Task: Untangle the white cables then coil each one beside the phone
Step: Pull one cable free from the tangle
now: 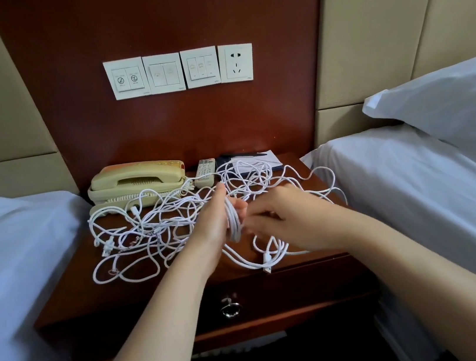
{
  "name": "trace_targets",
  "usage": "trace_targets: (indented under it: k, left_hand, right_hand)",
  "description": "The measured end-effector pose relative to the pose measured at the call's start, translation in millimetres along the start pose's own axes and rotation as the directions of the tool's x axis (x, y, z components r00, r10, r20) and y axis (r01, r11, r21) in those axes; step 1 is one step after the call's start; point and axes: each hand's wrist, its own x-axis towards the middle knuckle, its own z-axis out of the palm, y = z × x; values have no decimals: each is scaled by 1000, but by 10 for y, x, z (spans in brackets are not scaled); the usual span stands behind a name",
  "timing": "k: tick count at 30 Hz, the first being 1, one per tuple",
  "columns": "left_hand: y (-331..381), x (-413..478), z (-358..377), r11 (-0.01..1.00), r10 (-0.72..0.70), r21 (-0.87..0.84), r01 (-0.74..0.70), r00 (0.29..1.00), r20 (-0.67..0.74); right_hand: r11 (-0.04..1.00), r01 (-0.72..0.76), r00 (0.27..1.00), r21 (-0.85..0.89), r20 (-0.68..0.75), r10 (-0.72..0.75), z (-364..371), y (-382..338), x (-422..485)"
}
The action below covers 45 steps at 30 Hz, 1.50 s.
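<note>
A loose tangle of white cables (156, 223) is spread over most of the top of a dark wooden nightstand (70, 285), with loops reaching from the front of the phone (138, 179) across to the right edge. Several turns of cable are gathered into a small coil (233, 221), which is wrapped around the fingers of the left hand (215, 214); the hand is held upright above the middle of the nightstand and is closed on the coil. The right hand (286, 219) is held just beside the coil, its fingers curled toward it, but the motion blur does not let it be told whether a strand is pinched. A few loops with a plug end (267, 264) lie at the front edge of the nightstand, below the hands.

The beige phone is set at the back left of the nightstand. Just to its right a remote control (205, 171) is laid, and beside that a dark folder with a notepad (253, 159), partly covered by cable loops. A drawer with a metal ring pull (230, 308) is seen below the top. Beds with white sheets (8, 245) stand on both sides, and a pillow (451, 105) is seen on the right. On the wooden wall panel above, three switch plates (162, 73) and a socket (236, 62) are mounted in a row.
</note>
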Motion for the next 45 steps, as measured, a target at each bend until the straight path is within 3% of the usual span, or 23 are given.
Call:
trace_targets:
  k: [3,8,12,17,22,26,30,34,38,40,42,45]
  left_hand:
    - [0,-121,66,992,-42,124,16,977,208]
    - [35,-217,119,991,-108,115,65,899,423]
    - [58,-248,93,988,-152,87,125,854,498]
    - [100,-255,6,998,-8,-54,44,848,530]
    - [230,-199,-183,967,122,-255,-13,901,417]
    - [256,-138,-295,942,128,-333,-34,956,265]
    - [263,-118,-332,920,123,-386,-61,983,138]
    - [246,-79,-382,909,91,-409,-86,996,-7]
    - [224,-25,-406,873,29,-479,-93,990,-139]
    - [231,-10,-431,860,12,-499,-105,982,-187]
    - [229,-5,-461,859,-2,-499,-111,975,-221]
    - [221,-2,-503,874,-20,-475,-100,971,-240]
  right_hand:
    - [1000,4,990,-16,-141,-6,-26,142,17]
    - [986,-103,961,131,-241,132,-59,321,2]
    - [924,-94,958,372,-218,185,-12,363,16]
    - [835,-180,924,520,-202,325,-49,544,28]
    - [859,-226,840,459,-354,410,-71,856,-27]
    - [856,-210,855,473,-335,395,-105,923,-9]
    - [837,-253,822,485,-348,451,-76,1035,-23]
    - [800,-394,808,453,-244,537,6,1081,-25]
    - [618,-348,855,705,-33,518,65,881,30]
    - [583,-353,865,731,17,502,38,789,36]
    - [597,-378,864,708,39,502,-27,694,24]
    - [770,-377,867,515,-96,489,-85,604,10]
